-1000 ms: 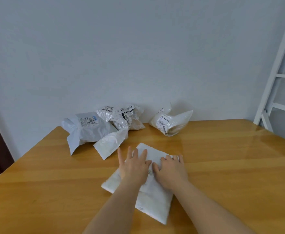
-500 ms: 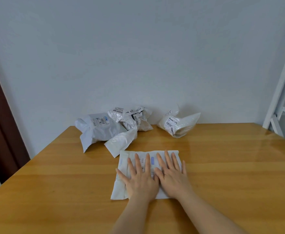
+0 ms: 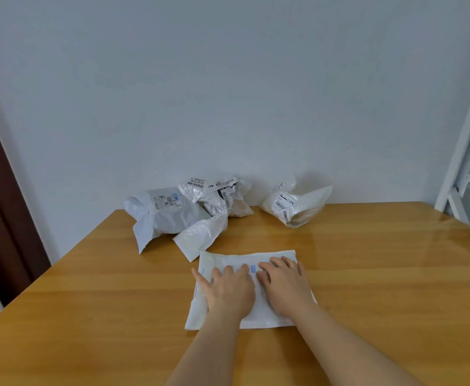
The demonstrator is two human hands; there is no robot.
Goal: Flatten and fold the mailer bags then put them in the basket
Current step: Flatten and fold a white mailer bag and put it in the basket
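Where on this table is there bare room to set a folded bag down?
Bare wood lies right of the flat mailer under both hands, left hand and right hand, out to the table edge, and on its left. The back is crowded: grey bag, crumpled bags, clear bag.

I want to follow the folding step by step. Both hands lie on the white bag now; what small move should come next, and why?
Probably fold it in half. The flat white plastic mailer bag lies spread on the wooden table, pressed under the left hand and right hand, so flattening looks done. No fold shows yet, and three crumpled mailer bags wait behind.
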